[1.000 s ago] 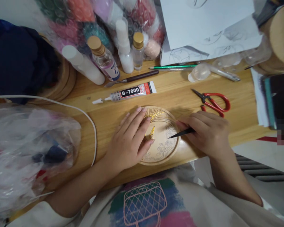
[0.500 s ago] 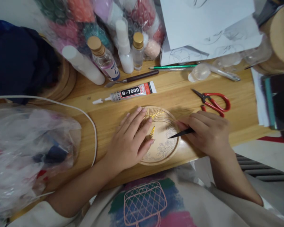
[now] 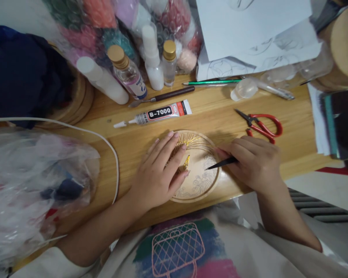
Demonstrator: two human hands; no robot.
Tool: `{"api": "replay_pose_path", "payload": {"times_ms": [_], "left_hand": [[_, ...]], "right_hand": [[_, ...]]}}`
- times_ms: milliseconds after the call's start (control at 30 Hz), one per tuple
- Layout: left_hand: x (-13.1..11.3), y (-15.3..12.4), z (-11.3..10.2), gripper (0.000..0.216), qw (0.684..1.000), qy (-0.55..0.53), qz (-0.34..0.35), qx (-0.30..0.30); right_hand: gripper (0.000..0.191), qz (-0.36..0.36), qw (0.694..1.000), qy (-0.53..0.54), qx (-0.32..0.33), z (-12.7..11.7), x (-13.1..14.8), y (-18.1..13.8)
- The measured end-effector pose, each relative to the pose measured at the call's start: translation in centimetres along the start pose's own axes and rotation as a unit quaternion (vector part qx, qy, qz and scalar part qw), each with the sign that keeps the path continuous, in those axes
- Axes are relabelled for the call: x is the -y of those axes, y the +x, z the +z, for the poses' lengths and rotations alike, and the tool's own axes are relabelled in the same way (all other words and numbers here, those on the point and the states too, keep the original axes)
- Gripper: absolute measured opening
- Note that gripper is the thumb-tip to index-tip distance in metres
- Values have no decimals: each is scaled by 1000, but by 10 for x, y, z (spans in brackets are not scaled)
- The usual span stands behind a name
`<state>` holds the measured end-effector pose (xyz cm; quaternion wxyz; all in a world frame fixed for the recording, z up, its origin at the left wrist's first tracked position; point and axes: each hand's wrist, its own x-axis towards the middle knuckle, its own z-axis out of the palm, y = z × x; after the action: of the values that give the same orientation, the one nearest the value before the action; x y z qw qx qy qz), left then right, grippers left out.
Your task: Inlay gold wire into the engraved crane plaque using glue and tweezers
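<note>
A round wooden disc [image 3: 201,183] with drawn wave lines and gold wire strands lies near the table's front edge. My left hand [image 3: 159,173] rests flat on its left half, fingers stretched out and pressing the gold wire [image 3: 186,161]. My right hand [image 3: 253,162] sits at the disc's right rim, closed around black tweezers [image 3: 220,163] whose tip points left over the disc.
A B-7000 glue tube [image 3: 158,114], red scissors [image 3: 262,123], a brown-handled tool [image 3: 165,95], a green pencil [image 3: 211,82] and several bottles [image 3: 127,73] lie behind the disc. A plastic bag [image 3: 31,181] and white cable [image 3: 104,143] are left; sketch papers [image 3: 249,34] are at the back right.
</note>
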<state>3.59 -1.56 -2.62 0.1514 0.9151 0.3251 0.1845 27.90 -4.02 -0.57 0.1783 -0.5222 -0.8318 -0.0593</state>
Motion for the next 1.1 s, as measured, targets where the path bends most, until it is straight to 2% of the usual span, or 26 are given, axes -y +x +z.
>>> {"api": "replay_pose_path", "payload": {"times_ms": [467,667,867,967,1100], "left_hand": [[-1,-1,1,38,1000,6,-3,11],[-3,0,0,38,999,27,5,19],[-4,1,-1,39,999,43,8,25],[-5,1,-2,40,998,43,6,33],[-5,1,-3,39,998,42,1,43]], "right_hand": [[27,-6,1000,-12,7,0,-1,1],[31,12,1000,-11,-8,3,0,1],[27,25,1000,-6,11,2,-1,-2],[23,49,998,42,25,-2,-4,-3],[28,106,980,166,23,-10,-7,-2]]}}
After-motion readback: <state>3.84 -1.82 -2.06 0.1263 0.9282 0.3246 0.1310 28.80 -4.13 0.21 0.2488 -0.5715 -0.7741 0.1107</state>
